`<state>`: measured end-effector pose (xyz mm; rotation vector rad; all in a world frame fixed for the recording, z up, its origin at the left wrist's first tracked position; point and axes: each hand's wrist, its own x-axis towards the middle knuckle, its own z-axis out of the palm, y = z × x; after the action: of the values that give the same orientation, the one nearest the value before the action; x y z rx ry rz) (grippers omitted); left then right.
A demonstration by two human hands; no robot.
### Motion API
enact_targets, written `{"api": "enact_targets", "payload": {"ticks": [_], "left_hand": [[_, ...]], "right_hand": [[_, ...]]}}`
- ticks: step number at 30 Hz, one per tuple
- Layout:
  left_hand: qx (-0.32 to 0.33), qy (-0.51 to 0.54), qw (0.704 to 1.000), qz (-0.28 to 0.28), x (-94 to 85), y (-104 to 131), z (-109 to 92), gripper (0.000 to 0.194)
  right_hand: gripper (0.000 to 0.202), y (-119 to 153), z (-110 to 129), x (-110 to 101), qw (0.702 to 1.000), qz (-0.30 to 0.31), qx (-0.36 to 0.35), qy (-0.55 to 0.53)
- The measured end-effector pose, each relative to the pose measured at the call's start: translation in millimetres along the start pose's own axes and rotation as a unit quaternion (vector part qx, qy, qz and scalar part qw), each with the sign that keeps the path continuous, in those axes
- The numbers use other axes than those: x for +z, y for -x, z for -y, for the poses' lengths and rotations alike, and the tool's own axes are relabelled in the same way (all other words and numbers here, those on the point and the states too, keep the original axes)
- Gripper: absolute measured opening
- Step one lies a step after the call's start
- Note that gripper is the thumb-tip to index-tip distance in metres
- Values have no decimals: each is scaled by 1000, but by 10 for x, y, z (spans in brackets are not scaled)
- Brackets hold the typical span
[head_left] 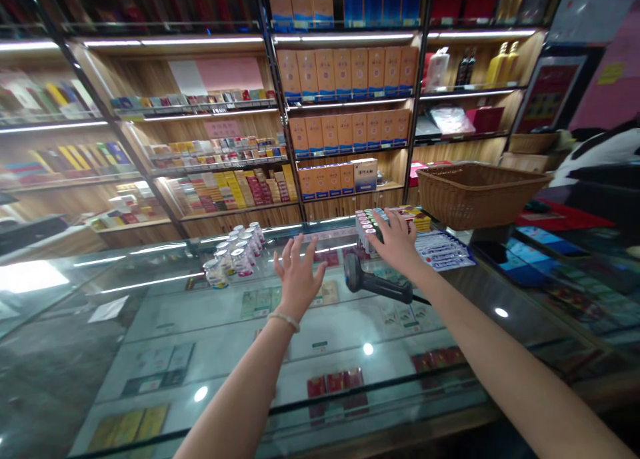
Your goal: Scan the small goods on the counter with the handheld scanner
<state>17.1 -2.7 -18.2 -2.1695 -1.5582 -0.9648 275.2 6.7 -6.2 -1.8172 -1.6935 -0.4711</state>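
Observation:
Over the glass counter (320, 312), my left hand (299, 276) has its fingers spread with nothing in them; a bracelet circles that wrist. To its left stand several small bottles or cups (237, 251) with white lids, grouped in rows. My right hand (397, 240) is at a block of small stacked packs (364, 227), fingers apart and reaching over them; whether it touches them I cannot tell. A black barcode scanner (377, 286) lies between my hands, its cable running right. Flat blue-and-white packets (443, 249) lie just right of my right hand.
A brown wicker basket (480, 196) stands at the counter's right. Behind the counter rise lit shelves (345, 102) of orange boxes, cartons and bottles. Red packs (337, 382) lie beneath the glass. Someone in white clothing (600, 149) is at the far right.

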Motion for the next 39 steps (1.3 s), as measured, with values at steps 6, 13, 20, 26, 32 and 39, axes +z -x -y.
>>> {"api": "enact_targets", "payload": {"ticks": [6,13,20,26,32,39], "left_hand": [[4,8,1000,-6,11,2,40,57],[8,17,1000,-23,29,8,92,57],[13,14,1000,-10,65,42,55,56],[15,20,1000,-5,59,54,41,55],[9,16,1000,-5,74,58,43,56],[5,17,1000,-4,52,57,38,55]], "right_hand": [[64,-171,-197,76,998,54,-21,36],[63,-95,-224,293,995,71,-28,61],[54,-39,-244,342,995,63,-46,59],[44,8,-231,296,997,37,-52,35],[33,26,-212,231,999,12,-41,-1],[19,43,-189,204,999,9,-45,-23]]}}
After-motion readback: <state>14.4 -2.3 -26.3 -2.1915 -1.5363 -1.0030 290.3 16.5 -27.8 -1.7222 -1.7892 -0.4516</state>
